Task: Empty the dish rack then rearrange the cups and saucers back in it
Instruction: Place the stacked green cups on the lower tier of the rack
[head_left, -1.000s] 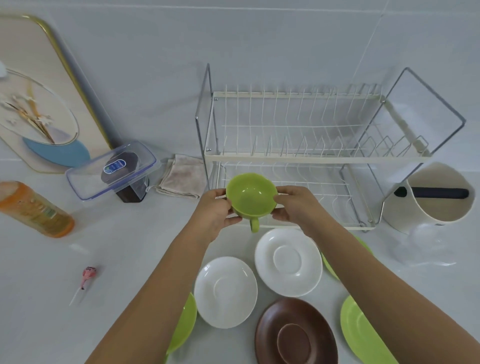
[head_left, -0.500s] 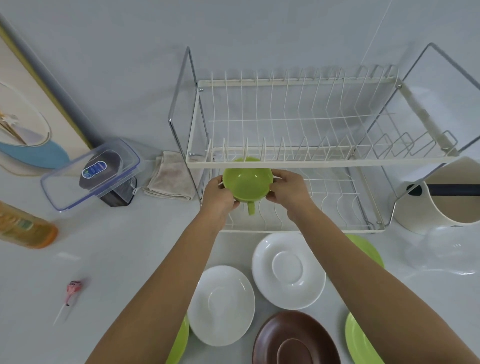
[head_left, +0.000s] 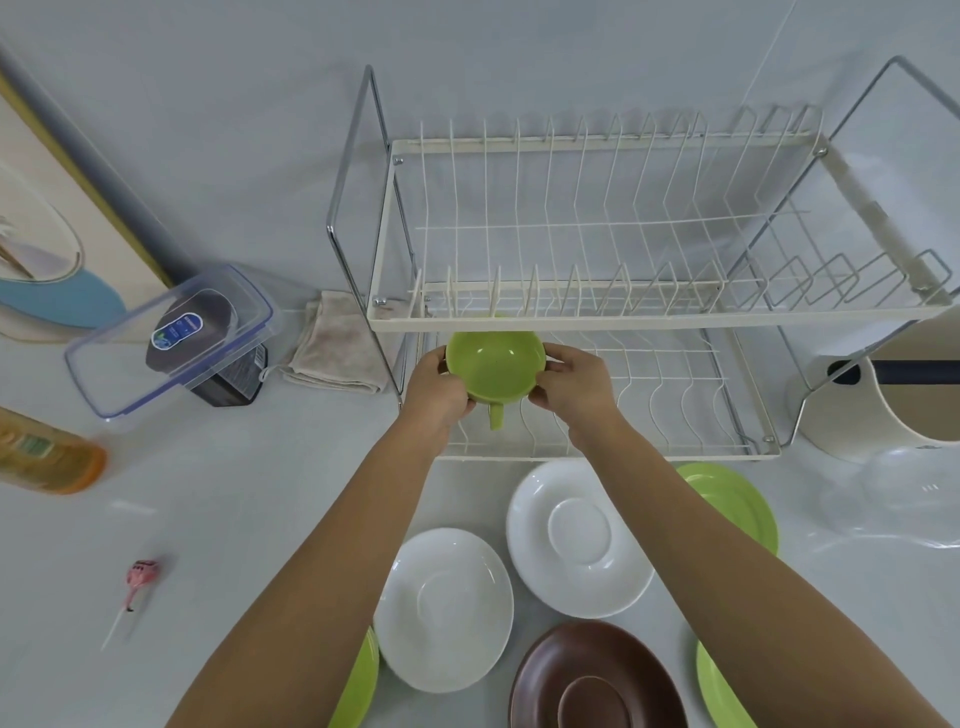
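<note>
A green cup (head_left: 496, 366) with its handle pointing toward me is held over the left end of the lower tier of the white two-tier dish rack (head_left: 649, 322), just under the upper tier's front rail. My left hand (head_left: 436, 389) grips its left side and my right hand (head_left: 574, 387) grips its right side. Both tiers hold no dishes that I can see. On the counter in front lie two white saucers (head_left: 444, 608) (head_left: 579, 540), a brown saucer (head_left: 597, 680) and green saucers (head_left: 737, 504) (head_left: 358, 686) (head_left: 719, 691), partly hidden by my arms.
A clear lidded container (head_left: 171, 338) and a folded cloth (head_left: 337, 353) sit left of the rack. An orange bottle (head_left: 47, 457) and a pink lollipop (head_left: 137, 582) lie further left. A cream pot (head_left: 883, 410) stands at the right with clear plastic (head_left: 893, 499) before it.
Both hands have carried the green cup away from me, from above the saucers to the lower tier under the upper rail. My view has moved closer to the rack.
</note>
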